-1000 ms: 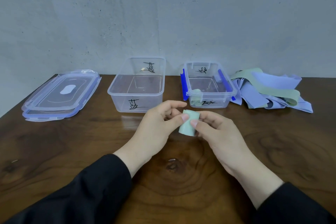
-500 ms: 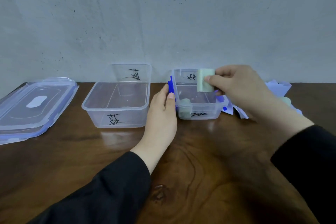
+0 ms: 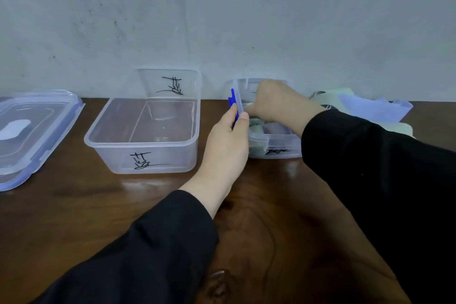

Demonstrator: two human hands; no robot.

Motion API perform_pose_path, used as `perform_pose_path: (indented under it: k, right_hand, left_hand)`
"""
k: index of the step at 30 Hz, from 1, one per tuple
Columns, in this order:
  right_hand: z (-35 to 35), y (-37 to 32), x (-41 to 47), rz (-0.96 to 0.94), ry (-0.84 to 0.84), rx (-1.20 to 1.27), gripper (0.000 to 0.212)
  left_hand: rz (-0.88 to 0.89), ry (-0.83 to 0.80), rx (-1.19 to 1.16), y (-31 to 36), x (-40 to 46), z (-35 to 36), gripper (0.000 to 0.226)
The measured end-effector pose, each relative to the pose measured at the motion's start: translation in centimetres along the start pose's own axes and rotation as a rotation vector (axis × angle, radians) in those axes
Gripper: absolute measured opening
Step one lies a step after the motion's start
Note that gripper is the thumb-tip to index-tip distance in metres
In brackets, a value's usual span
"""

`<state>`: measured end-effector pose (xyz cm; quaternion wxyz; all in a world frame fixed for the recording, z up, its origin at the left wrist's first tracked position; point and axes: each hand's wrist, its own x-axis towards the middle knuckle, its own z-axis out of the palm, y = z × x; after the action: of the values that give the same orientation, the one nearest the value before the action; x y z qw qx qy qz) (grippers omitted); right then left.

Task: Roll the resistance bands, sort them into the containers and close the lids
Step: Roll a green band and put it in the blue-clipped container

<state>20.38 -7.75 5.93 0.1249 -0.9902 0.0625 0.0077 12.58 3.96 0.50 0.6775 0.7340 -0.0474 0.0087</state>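
Observation:
A small clear container [image 3: 274,142] with blue clips [image 3: 232,100] stands at the back, right of centre. My left hand [image 3: 227,140] pinches its left wall by the blue clip. My right hand [image 3: 276,101] reaches down inside it, fingers curled on a rolled pale green band whose edge [image 3: 248,105] shows at my fingertips. Another green roll [image 3: 256,123] lies at the container's near left corner. Loose green and lilac bands [image 3: 370,108] are piled to the right, partly hidden by my sleeve.
A larger clear container [image 3: 145,142] with black marker writing stands open and holds nothing, left of the small one. Two stacked lids [image 3: 37,131] lie at the far left. The wall runs right behind the containers. Bare wooden table [image 3: 98,205] spreads in front.
My right hand carried the green roll from the table front up over the small container and has now dropped inside it. My left hand moved to the container's left wall and holds it.

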Motion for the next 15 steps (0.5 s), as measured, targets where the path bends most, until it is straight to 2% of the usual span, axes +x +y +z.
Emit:
perform_pose_path:
  k: [4, 7, 11, 15]
  right_hand:
    - [-0.2, -0.4, 0.0, 0.011, -0.038, -0.021, 0.029]
    - [-0.4, -0.5, -0.3, 0.045, -0.151, -0.036, 0.036]
    - [-0.4, 0.5, -0.5, 0.112, -0.243, 0.33, 0.03]
    - [0.0, 0.8, -0.2, 0.119, -0.236, 0.4, 0.029]
  left_hand:
    - [0.028, -0.014, 0.078, -0.3, 0.5, -0.1, 0.047]
    - [0.046, -0.026, 0.108, -0.4, 0.6, -0.1, 0.047]
    - [0.059, -0.039, 0.137, -0.1, 0.4, -0.3, 0.044]
    - [0.06, -0.035, 0.171, 0.0, 0.3, -0.4, 0.042]
